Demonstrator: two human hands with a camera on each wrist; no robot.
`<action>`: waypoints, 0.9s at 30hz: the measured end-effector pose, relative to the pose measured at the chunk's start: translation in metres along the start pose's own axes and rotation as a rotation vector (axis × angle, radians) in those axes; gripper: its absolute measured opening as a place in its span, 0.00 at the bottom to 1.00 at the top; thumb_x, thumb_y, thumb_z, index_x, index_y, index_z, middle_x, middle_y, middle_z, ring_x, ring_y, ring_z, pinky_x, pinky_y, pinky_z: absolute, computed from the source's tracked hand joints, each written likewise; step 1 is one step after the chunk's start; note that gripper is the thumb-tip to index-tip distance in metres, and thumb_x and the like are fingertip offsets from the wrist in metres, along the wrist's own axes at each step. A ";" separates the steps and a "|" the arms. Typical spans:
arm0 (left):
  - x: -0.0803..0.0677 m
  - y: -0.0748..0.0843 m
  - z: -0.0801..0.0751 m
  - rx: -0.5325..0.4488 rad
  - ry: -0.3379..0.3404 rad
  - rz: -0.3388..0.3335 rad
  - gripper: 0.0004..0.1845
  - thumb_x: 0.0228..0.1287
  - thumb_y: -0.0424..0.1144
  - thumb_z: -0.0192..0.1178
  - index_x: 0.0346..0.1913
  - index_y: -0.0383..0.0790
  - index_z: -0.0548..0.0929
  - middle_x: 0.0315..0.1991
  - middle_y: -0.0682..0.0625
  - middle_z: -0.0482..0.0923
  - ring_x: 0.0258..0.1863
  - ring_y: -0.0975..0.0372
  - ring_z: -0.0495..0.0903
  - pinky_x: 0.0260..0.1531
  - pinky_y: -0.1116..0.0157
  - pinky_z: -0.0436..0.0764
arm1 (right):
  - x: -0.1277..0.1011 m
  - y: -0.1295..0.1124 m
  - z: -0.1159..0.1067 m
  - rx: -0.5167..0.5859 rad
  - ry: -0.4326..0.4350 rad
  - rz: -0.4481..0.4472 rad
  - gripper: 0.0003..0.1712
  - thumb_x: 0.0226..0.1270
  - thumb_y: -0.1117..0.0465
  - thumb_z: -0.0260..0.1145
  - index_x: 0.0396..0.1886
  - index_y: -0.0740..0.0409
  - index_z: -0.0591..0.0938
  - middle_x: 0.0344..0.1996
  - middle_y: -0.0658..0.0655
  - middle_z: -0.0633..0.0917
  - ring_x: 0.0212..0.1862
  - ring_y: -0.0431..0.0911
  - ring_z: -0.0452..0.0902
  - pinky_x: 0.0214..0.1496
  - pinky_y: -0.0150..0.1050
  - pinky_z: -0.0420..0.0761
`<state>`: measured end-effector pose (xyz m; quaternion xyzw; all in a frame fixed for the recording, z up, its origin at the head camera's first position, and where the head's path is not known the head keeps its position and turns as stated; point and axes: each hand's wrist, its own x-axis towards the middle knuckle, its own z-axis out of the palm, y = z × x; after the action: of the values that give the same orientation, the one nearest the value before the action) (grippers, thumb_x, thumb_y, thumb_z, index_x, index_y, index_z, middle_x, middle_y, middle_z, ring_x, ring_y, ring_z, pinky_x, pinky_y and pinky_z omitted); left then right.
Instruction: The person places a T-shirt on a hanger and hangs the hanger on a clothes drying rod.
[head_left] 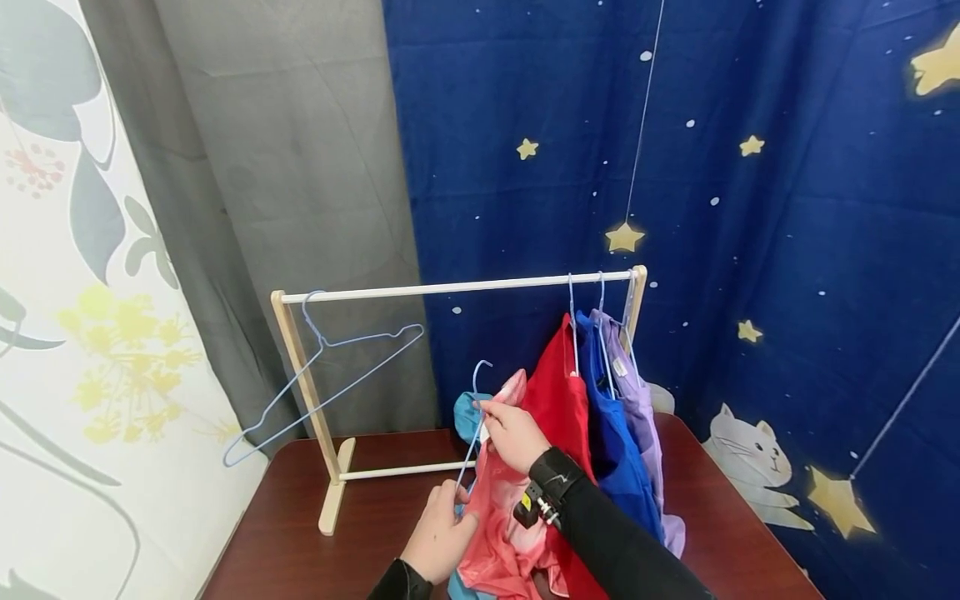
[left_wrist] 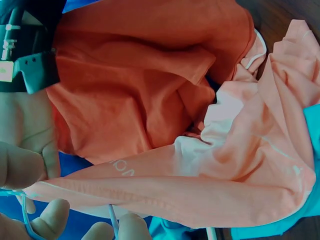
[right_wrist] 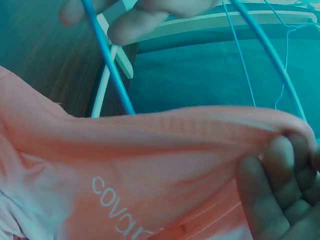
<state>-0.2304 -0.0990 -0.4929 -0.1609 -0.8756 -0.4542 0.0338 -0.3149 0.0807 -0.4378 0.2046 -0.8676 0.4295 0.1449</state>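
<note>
Pink shirt [head_left: 510, 517]: we see it draped between both hands, its collar edge stretched just under the right hand and its bulk to the right of the left hand.
Blue wire hanger [head_left: 474, 421]: it runs from the left hand up past the right hand's fingertips, hook on top.
Right hand [head_left: 513, 433]: fingers curled, pinching the shirt's neckline.
Left hand [head_left: 438, 537]: fingers closed round the hanger's lower wire, touching the shirt.
Red garment [head_left: 562, 408]: hangs on the wooden rack [head_left: 457, 288] just behind the right hand.
</note>
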 end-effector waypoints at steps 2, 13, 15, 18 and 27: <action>0.003 0.000 0.000 -0.005 -0.013 0.006 0.11 0.62 0.37 0.60 0.43 0.38 0.71 0.39 0.47 0.68 0.35 0.57 0.71 0.36 0.58 0.71 | 0.000 -0.002 -0.003 0.049 -0.032 0.034 0.18 0.76 0.68 0.54 0.59 0.62 0.82 0.25 0.52 0.83 0.24 0.45 0.82 0.33 0.37 0.81; 0.021 -0.015 -0.007 -0.379 -0.242 0.090 0.23 0.81 0.46 0.48 0.65 0.31 0.69 0.57 0.34 0.76 0.55 0.46 0.78 0.47 0.55 0.79 | 0.003 -0.001 -0.020 -0.125 0.123 -0.016 0.06 0.76 0.60 0.61 0.39 0.51 0.83 0.19 0.42 0.79 0.24 0.37 0.76 0.32 0.37 0.78; 0.029 -0.020 -0.009 -0.437 -0.251 0.106 0.24 0.83 0.44 0.42 0.70 0.30 0.67 0.61 0.31 0.74 0.60 0.42 0.75 0.47 0.54 0.80 | 0.003 0.000 -0.023 -0.124 0.135 -0.018 0.06 0.77 0.60 0.60 0.40 0.51 0.83 0.21 0.42 0.79 0.25 0.37 0.76 0.33 0.37 0.79; 0.043 -0.029 -0.004 -0.408 -0.238 0.128 0.22 0.82 0.37 0.41 0.72 0.32 0.68 0.64 0.34 0.74 0.61 0.44 0.74 0.50 0.53 0.79 | 0.003 -0.001 -0.026 -0.082 0.133 -0.003 0.07 0.78 0.60 0.59 0.41 0.49 0.83 0.22 0.42 0.80 0.26 0.38 0.77 0.35 0.38 0.80; 0.056 -0.052 0.021 -0.066 -0.203 0.242 0.10 0.71 0.36 0.58 0.50 0.40 0.84 0.44 0.49 0.83 0.43 0.62 0.78 0.47 0.63 0.76 | 0.000 0.002 -0.024 -0.075 0.158 -0.007 0.08 0.78 0.61 0.58 0.39 0.48 0.83 0.23 0.41 0.81 0.27 0.37 0.78 0.37 0.38 0.80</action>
<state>-0.2980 -0.0957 -0.5345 -0.3112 -0.8334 -0.4567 -0.0060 -0.3143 0.1007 -0.4252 0.1677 -0.8681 0.4110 0.2220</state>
